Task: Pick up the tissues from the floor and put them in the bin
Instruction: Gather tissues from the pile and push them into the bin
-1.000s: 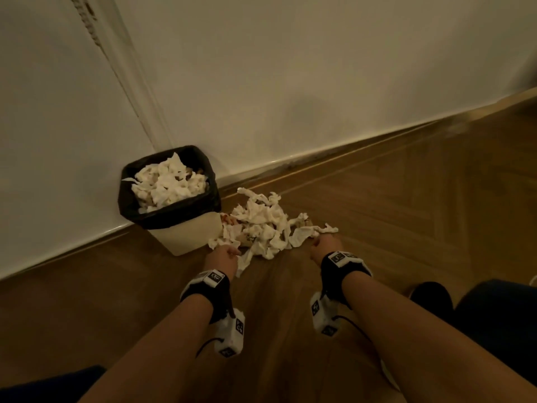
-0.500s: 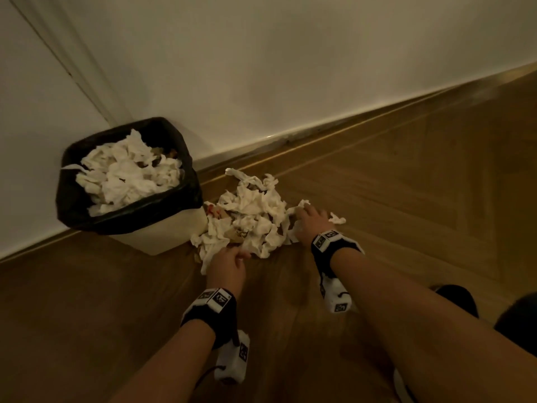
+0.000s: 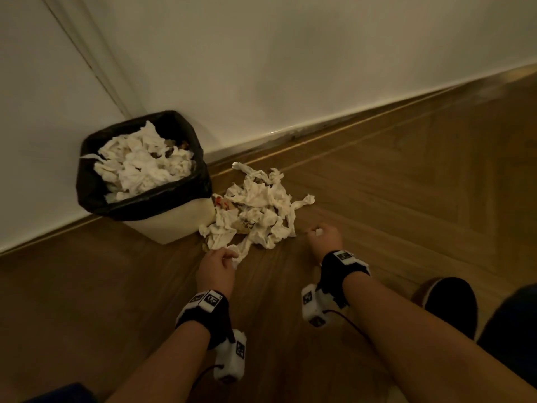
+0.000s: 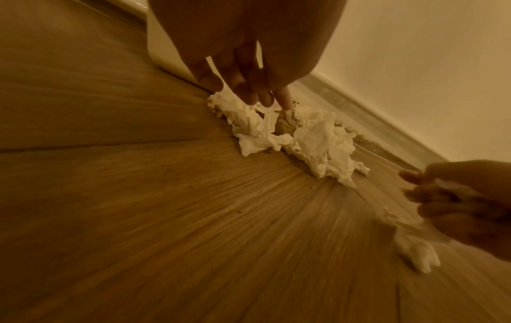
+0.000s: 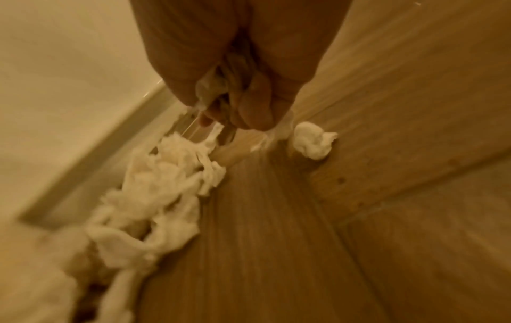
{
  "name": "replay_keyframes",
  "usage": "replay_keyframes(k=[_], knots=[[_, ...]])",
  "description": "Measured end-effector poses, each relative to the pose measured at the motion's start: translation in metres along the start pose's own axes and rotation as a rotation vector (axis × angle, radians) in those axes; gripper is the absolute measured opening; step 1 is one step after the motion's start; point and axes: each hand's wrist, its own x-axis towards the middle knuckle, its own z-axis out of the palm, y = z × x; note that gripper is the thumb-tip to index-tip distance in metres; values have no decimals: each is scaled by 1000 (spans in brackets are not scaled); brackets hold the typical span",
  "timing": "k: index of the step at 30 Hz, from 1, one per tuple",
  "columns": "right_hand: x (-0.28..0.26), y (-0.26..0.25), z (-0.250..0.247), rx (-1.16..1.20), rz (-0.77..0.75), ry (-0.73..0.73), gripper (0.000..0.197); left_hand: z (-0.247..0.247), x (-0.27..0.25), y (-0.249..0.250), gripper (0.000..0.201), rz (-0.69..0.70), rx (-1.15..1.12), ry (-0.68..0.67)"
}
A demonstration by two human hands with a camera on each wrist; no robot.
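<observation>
While the black-lined bin beyond my left hand brims with tissues, a crumpled tissue pile remains between my hands; left fingers pinch its edge, right hand clutches one tissue.

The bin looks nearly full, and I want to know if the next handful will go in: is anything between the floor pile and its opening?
Nothing visible blocks the way from the tissue pile to the bin beside it. The opening is uncovered, though tissues in the bin reach about rim height.
</observation>
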Motion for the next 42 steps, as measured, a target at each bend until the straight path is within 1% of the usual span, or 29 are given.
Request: replay_keyframes(k=[2,4,6,9,11,13,16,18,20,22,23,25,26,27,28,30,31,32,33,35,37,39,41,42], knots=[[-9,-4,-3,236,104,-30,25,-3,-3,-2,27,-38,5,46],[-17,-7,-5,377,215,-23,43,-6,-7,-5,23,-10,91,73],[-23,-10,-6,494,330,-3,53,-7,-9,-7,23,92,257,64],[-31,-11,-7,572,421,-53,51,-3,-4,-3,31,321,476,0],[-37,-11,-8,628,449,-80,50,5,3,3,40,410,598,-96],[-43,-10,-9,728,476,-100,48,14,12,4,47,412,731,-213],[-50,-8,-11,929,488,-195,45,24,21,3,52,340,862,-358],[-53,-6,-13,1001,505,-236,44,27,24,5,43,279,871,-437],[-56,-4,-13,1081,515,-293,43,28,24,7,33,248,861,-529],[-58,-2,-13,1145,529,-357,41,24,20,6,35,238,759,-533],[-59,-1,-12,1169,538,-377,40,22,17,4,35,225,656,-497],[-62,0,-10,1210,546,-399,37,17,10,-3,32,196,403,-343],[-64,0,-9,1225,546,-405,36,14,7,-6,31,136,255,-256],[-66,0,-8,1236,544,-408,35,10,4,-6,29,35,90,-172],[-68,0,-7,1245,541,-414,35,6,3,-6,27,-97,-99,-119],[-72,0,-7,1267,536,-436,36,0,1,-3,25,-368,-580,-111],[-74,0,-8,1277,528,-456,37,-3,-1,0,27,-491,-818,-133],[-76,0,-8,1285,514,-483,38,-5,-1,1,30,-592,-1000,-151],[-77,-1,-9,1293,496,-512,39,-8,-1,0,34,-653,-1087,-164],[-82,-4,-12,1323,469,-557,40,-16,-2,0,37,-727,-1108,-190],[-86,-7,-14,1362,448,-582,41,-23,-2,-4,35,-722,-1100,-188],[-90,-8,-15,1390,419,-599,40,-32,-4,-5,42,-723,-1225,-174],[-93,-7,-15,1401,394,-600,35,-37,-7,-9,54,-711,-1228,-156],[-95,-7,-16,1401,384,-603,32,-40,-10,-9,52,-727,-1221,-168]])
